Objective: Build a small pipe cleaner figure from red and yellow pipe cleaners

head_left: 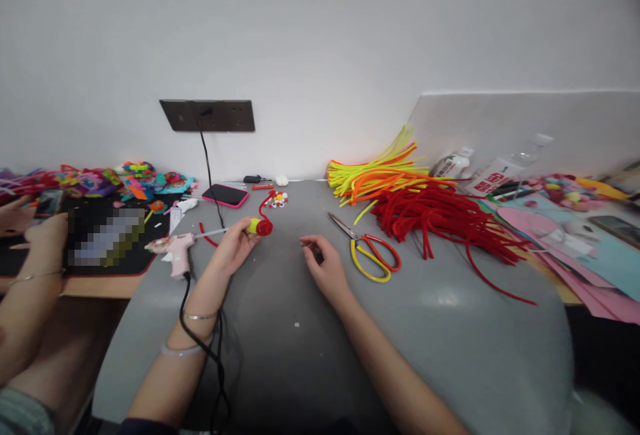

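Note:
My left hand (238, 248) is closed on a small coil of yellow and red pipe cleaner (261, 226), held just above the grey table. A loose red end curls up from its far side. My right hand (324, 267) hovers over the table with its fingers loosely bent and a gap before the thumb; nothing shows in it. To its right lie scissors (371, 255) with one red and one yellow handle, blades apart. Beyond them are a bundle of red pipe cleaners (440, 222) and a bundle of yellow and orange ones (375, 172).
A pink glue gun (179, 254) lies left of my left forearm, its black cord crossing that arm. Behind are a phone (226, 195) and a beaded flower (277, 200). Coloured papers (565, 248) and a plastic bottle (520, 162) stand right. Another person's hands (43, 235) are far left.

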{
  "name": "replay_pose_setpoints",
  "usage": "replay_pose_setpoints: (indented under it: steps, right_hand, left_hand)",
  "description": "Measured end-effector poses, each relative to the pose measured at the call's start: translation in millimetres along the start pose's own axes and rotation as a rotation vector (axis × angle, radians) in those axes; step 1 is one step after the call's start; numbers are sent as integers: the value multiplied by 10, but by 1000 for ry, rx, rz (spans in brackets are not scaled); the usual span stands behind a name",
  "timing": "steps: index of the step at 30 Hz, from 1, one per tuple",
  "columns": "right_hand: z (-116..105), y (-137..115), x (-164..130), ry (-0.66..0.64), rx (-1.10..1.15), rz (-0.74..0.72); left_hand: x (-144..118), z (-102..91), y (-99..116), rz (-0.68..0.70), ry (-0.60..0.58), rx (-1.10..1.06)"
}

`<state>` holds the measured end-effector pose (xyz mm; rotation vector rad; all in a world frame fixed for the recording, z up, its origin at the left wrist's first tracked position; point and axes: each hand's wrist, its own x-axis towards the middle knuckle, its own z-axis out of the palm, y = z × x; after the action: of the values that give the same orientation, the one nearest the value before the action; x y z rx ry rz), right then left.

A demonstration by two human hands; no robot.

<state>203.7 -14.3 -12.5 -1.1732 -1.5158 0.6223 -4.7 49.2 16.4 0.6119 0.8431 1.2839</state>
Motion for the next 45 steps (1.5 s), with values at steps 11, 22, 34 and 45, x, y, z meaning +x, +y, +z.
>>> replay_pose_setpoints:
  steps: [11, 22, 34, 45]
  right_hand:
    - [-1, 11, -3, 16, 50, 42]
    - [-15, 29, -8, 78, 112, 77]
    - [-19, -12, -28, 9, 2, 11]
    - [8, 2, -30, -29, -97, -35]
  left_hand:
    - [-72, 55, -60, 472, -10, 800]
    - [-160, 175, -69, 639, -308, 1112]
    - [-89, 110, -26, 458, -252, 917]
    - [-28, -93, -50, 555, 132, 526]
